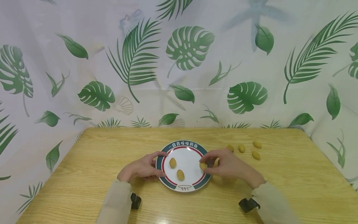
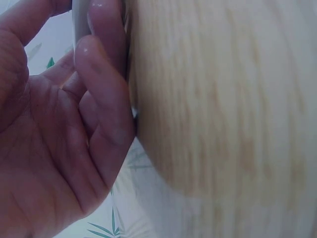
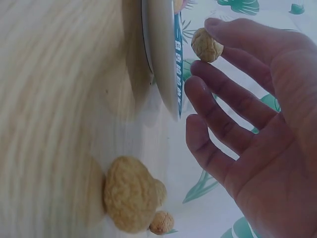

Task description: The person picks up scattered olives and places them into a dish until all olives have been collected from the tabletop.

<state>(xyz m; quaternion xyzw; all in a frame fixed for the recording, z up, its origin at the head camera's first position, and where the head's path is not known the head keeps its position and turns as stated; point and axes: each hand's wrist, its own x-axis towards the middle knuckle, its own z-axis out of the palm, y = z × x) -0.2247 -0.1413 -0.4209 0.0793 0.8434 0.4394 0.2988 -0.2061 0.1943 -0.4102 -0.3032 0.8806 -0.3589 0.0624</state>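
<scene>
A round white plate (image 1: 185, 161) with a dark teal and red rim band sits on the table, in the middle of the head view. My left hand (image 1: 145, 166) grips its left rim, thumb at the top edge and fingers curled under it in the left wrist view. Over the plate's right side, my right hand (image 1: 227, 165) pinches a wrinkled tan walnut (image 3: 207, 45) between thumb and index finger, the other fingers loosely bent. Two more walnuts lie on the plate: one walnut (image 1: 172, 163) left of its middle, another walnut (image 1: 180, 175) lower down.
Several walnuts lie on the wooden table (image 1: 98, 165) beyond and right of my right hand, among them one walnut (image 1: 255, 155). A large near walnut (image 3: 130, 194) shows in the right wrist view. A leaf-patterned cloth (image 1: 195, 102) hangs behind the table's back edge.
</scene>
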